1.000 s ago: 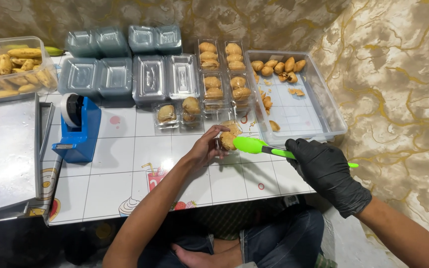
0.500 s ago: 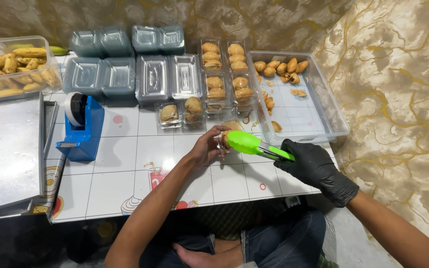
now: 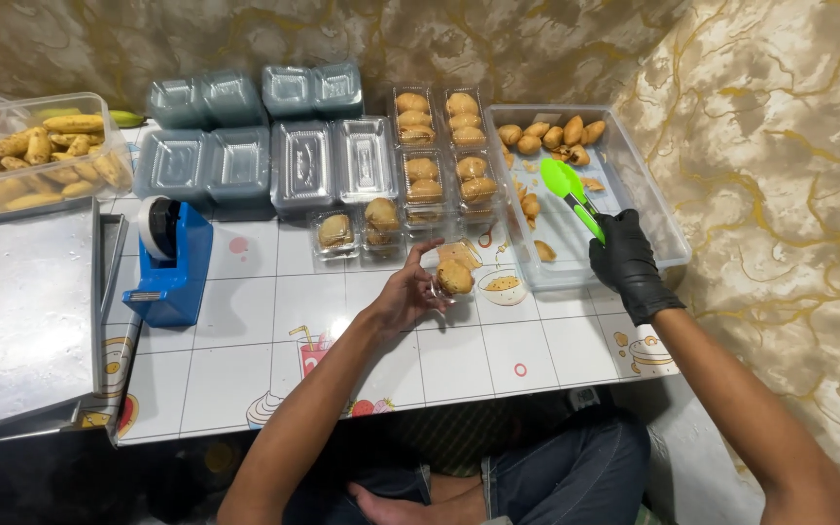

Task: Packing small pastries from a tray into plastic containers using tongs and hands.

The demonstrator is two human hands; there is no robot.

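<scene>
Over the clear tub (image 3: 653, 219), my gloved right hand (image 3: 622, 261) grips green tongs (image 3: 570, 192); left hand (image 3: 402, 295) pinches, apparently, a pastry box (image 3: 454, 279).

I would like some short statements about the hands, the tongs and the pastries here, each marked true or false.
1. The right hand wears a black glove. True.
2. The green tongs reach over the clear tub. True.
3. The left hand holds the blue tape dispenser. False: it holds a small clear box with a pastry.
4. The tub is packed full of pastries. False: only some lie at its far end.
</scene>
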